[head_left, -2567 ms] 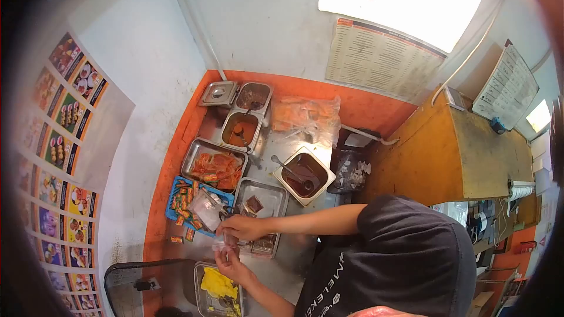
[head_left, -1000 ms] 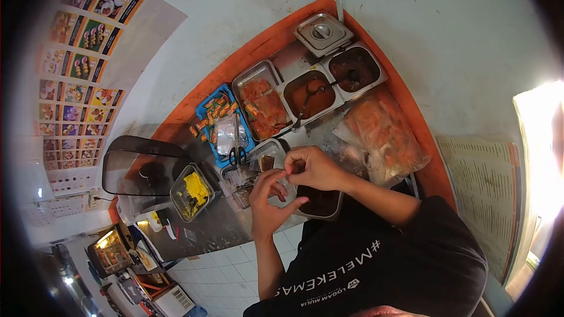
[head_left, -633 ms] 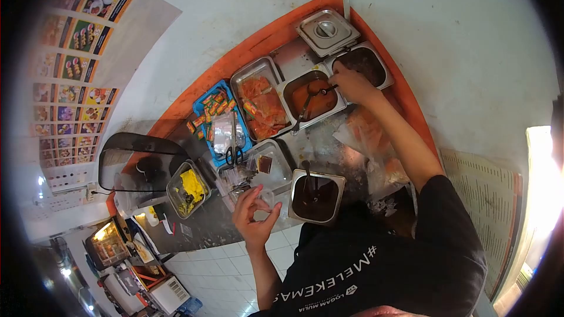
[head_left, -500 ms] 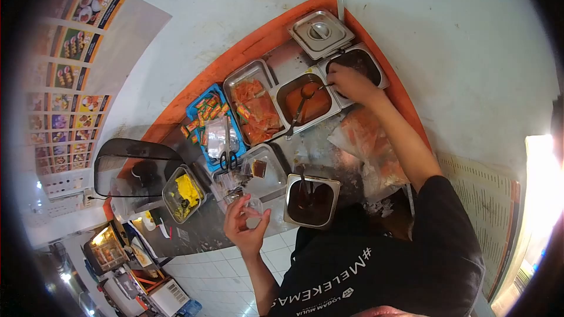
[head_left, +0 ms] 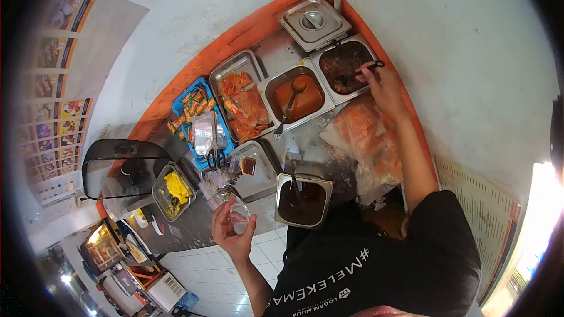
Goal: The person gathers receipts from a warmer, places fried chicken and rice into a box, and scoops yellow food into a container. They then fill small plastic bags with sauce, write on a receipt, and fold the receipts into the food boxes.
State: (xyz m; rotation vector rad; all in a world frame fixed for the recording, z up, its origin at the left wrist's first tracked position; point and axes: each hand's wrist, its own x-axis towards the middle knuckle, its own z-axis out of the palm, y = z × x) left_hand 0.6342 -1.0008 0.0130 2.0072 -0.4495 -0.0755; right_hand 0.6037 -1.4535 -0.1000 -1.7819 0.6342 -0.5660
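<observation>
Left arm: reaches forward from below, elbow bent, hand low over the counter's near edge.
Left grip: the left hand (head_left: 235, 236) holds a clear plastic bag (head_left: 239, 210) between curved fingers and a thumb set apart.
Right arm: stretches out towards the corner.
Right grip: the right hand (head_left: 383, 87) pinches the ladle (head_left: 379, 64) by its black handle.
Ladle: leans into the dark-sauce pan (head_left: 351, 96).

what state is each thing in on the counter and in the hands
left hand: holding the clear bag
clear bag: mouth spread open
right hand: gripping the ladle
ladle: reaching into the back pan
back pan: uncovered, dark food inside
middle pan: uncovered, spoon in orange sauce
front pan: uncovered, dark sauce inside
metal lid: lying handle side up
blue basket: holding packets
scissors: lying down, blades unclear
</observation>
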